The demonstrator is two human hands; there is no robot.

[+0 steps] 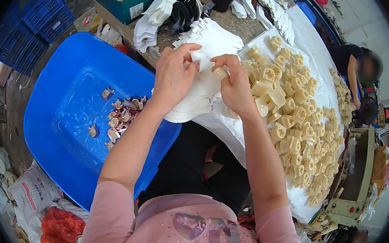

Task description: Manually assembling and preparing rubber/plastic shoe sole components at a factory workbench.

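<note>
My left hand pinches a small white cut piece of thin sheet material, thumb and fingers at its left edge. To its right, my right hand grips a cream block that looks like a plastic shoe heel. The block's top touches or nearly touches the white piece; the fingers hide the exact contact. Beneath both hands, a fanned stack of white cut pieces lies at the table's near edge. A large heap of similar cream heels spreads to the right on white sheeting.
At left stands a blue tub holding several heels with shiny reddish-purple sides. Blue crates are stacked beyond it. A green box sits on the table's far left. Another person is at the far right. Sacks lie at lower left.
</note>
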